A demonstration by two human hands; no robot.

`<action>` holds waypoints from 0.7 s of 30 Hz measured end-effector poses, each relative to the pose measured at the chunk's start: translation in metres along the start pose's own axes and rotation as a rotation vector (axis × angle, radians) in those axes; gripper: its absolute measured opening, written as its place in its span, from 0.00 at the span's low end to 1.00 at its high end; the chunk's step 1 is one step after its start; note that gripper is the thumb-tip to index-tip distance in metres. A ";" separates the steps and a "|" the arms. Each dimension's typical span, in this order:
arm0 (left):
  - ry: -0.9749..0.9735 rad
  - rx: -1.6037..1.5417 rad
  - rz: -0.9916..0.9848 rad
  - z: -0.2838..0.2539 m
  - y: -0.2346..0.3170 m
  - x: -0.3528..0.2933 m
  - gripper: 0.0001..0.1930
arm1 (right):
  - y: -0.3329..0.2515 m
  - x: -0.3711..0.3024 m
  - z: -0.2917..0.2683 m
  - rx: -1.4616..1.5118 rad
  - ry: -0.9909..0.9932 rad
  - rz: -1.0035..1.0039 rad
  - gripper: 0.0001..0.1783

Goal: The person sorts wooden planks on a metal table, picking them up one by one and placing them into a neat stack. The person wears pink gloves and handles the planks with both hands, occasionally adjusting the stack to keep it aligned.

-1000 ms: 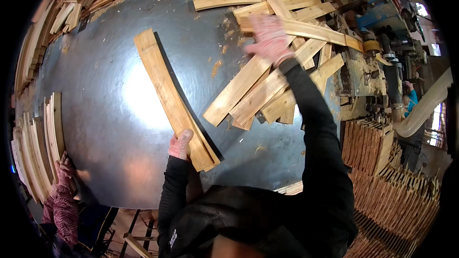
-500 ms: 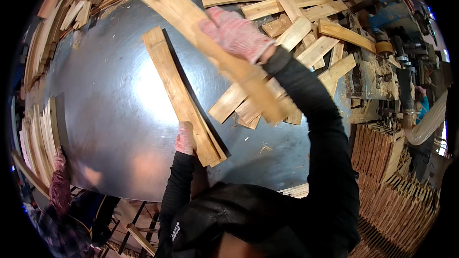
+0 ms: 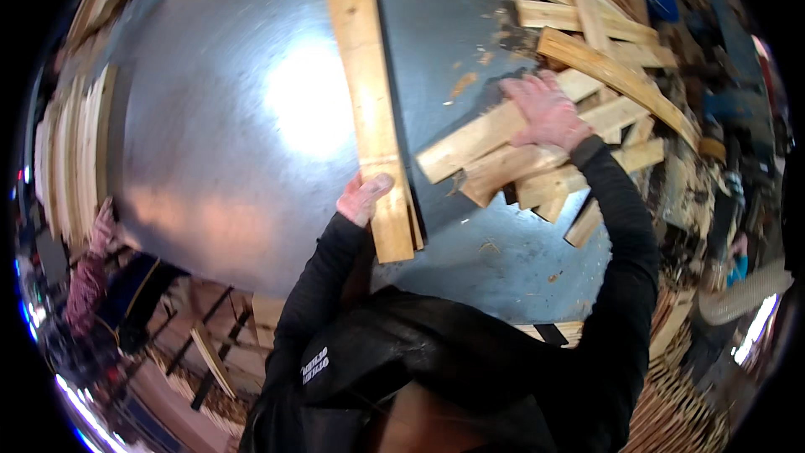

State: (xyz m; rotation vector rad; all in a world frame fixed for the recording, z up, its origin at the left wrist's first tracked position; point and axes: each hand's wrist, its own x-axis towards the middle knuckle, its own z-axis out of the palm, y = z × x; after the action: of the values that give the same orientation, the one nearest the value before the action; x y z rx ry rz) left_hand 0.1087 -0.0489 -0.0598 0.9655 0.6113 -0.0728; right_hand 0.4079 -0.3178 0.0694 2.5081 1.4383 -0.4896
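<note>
My left hand (image 3: 363, 199), in a pale pinkish glove, grips a long wooden board (image 3: 366, 75) near its close end, thumb lying across the top. Another board (image 3: 414, 216) shows as a narrow strip along its right edge, lower down. Both rest on the grey metal tabletop (image 3: 218, 134). To the right, my right hand (image 3: 549, 113), also gloved, lies with fingers spread over a short board (image 3: 474, 143) on a loose pile. Just below that hand, a board with a rough, curved edge (image 3: 511, 169) sticks out of the pile.
More boards (image 3: 587, 21) spread across the far right. Upright boards (image 3: 75, 159) stand along the left edge, where another person's gloved hand (image 3: 102, 231) touches them. Machinery (image 3: 729, 109) and a pale ribbed hose (image 3: 742, 298) stand at the right.
My right hand has come down from above the table to the pile and no longer holds a raised board. My left hand keeps its grip on the board. The whole view has shifted.
</note>
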 end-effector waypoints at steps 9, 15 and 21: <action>0.181 0.039 -0.014 -0.061 0.048 -0.018 0.23 | -0.033 0.045 -0.057 0.012 0.249 -0.034 0.25; 0.352 0.041 0.051 -0.029 0.049 -0.006 0.21 | -0.116 0.141 -0.115 0.017 0.767 -0.054 0.14; 0.382 0.340 0.170 -0.010 0.036 0.014 0.37 | -0.270 0.172 -0.099 0.702 -0.010 -0.011 0.35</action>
State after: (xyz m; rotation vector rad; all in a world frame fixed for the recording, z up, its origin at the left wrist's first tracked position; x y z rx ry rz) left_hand 0.1273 -0.0170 -0.0440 1.3734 0.8822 0.1681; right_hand 0.2726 -0.0118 0.0910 2.9902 1.4569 -1.1809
